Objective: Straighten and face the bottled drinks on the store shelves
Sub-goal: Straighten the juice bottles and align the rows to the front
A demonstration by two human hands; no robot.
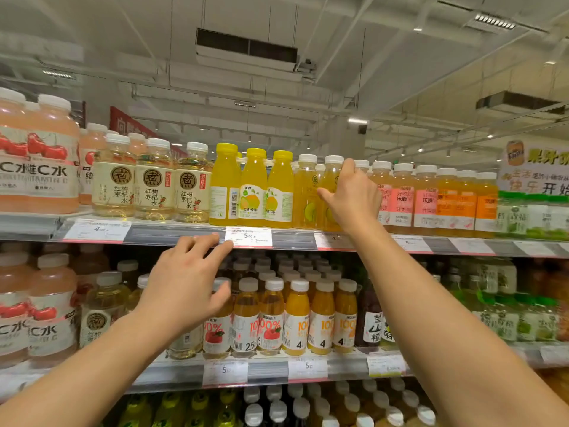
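The right hand (351, 195) is up at about one o'clock on the top shelf (172, 234), fingers and thumb wrapped around a pale yellow white-capped bottle (331, 192), probably so it can be turned label-out or pulled level with its neighbours. The left hand (187, 278) hangs at about nine o'clock, just below the shelf edge, fingers loosely spread and gripping nothing; its fingertips (226, 243) lie close to the price tag (248, 237), though whether they touch it I cannot tell. It looks poised to steady or reach the next row.

Left of the held bottle, at about eleven o'clock, stand three yellow-capped juice bottles (252, 189); the leftmost shows its barcode side rather than its front, so it likely needs turning. The orange and pink-labelled bottles (428, 198) toward three o'clock already sit in an even line, labels forward.
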